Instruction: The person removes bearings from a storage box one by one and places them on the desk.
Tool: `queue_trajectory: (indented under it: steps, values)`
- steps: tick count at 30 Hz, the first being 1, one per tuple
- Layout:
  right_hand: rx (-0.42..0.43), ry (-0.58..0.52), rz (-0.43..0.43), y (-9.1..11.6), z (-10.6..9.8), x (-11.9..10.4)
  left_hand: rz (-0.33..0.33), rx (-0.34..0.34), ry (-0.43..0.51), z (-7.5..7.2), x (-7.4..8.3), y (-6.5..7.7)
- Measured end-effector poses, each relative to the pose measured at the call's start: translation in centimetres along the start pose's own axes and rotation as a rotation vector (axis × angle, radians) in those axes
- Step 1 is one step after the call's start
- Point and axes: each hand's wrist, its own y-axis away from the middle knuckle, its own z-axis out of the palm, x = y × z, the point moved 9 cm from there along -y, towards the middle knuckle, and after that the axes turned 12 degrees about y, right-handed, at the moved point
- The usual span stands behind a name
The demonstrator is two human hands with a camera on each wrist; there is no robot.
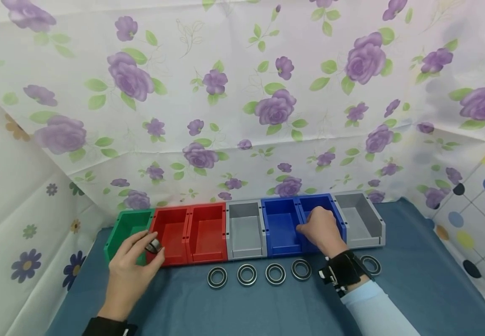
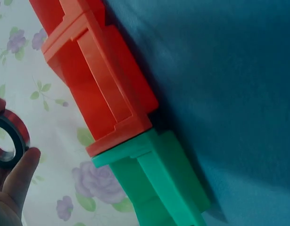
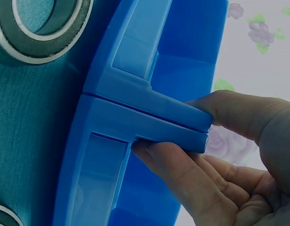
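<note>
My left hand (image 1: 131, 266) pinches a ball bearing (image 1: 153, 246) between thumb and fingers, held above the front of the green bin (image 1: 112, 240) and the neighbouring red bin (image 1: 175, 259). The left wrist view has this bearing (image 2: 22, 129) turned on edge, its open centre showing. My right hand (image 1: 322, 228) grips the adjoining side walls of the left blue bin (image 1: 284, 249) and the right blue bin (image 1: 315, 198). In the right wrist view the thumb lies on one side of the paired blue walls (image 3: 159, 122), with fingers on the other. No bearing shows in that hand.
Several bearings (image 1: 217, 286) lie flat in a row before the bins on the blue cloth (image 1: 242, 312). Another bearing (image 1: 374, 272) sits beside the right wrist. A second red bin (image 1: 206, 254), a grey bin (image 1: 246, 254) and a right-end grey bin (image 1: 368, 241) complete the row. Flowered sheeting (image 1: 234, 126) rises behind.
</note>
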Motion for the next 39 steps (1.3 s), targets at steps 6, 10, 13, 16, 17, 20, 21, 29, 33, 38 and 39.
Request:
queue_trajectory:
  steps: [6,10,13,16,17,20,21,29,33,38,39]
  values:
    - [0.006,0.002,0.000,-0.1,0.0,0.0,0.019,-0.074,0.019,1.0,0.7,0.8]
    - [0.009,-0.003,-0.009,0.0,0.0,0.0,0.055,-0.133,0.028,1.6,1.1,1.3]
    - [0.014,-0.005,-0.014,0.0,0.0,0.0,0.081,-0.189,0.034,2.3,1.3,1.7]
    - [0.018,-0.006,-0.017,0.1,-0.1,-0.1,0.093,-0.234,0.036,2.9,1.4,2.1]
    - [0.019,-0.005,-0.017,0.1,-0.1,-0.1,0.094,-0.246,0.038,3.1,1.4,2.3]
    - [0.016,-0.005,-0.016,0.1,-0.1,-0.2,0.099,-0.270,0.042,3.6,1.4,2.7]
    - [0.016,-0.005,-0.015,0.1,-0.2,-0.2,0.100,-0.277,0.042,3.8,1.4,2.8]
    - [0.024,-0.009,-0.018,0.2,-0.2,-0.2,0.081,-0.341,0.038,5.1,1.4,3.7]
    - [0.029,-0.009,-0.019,0.1,-0.2,-0.2,0.031,-0.382,0.009,5.8,1.1,4.2]
    - [0.025,-0.008,-0.014,0.1,-0.1,-0.1,-0.015,-0.434,-0.033,6.5,0.8,4.8]
    - [0.025,-0.006,-0.013,0.1,-0.1,0.0,-0.024,-0.447,-0.040,6.7,0.7,4.9]
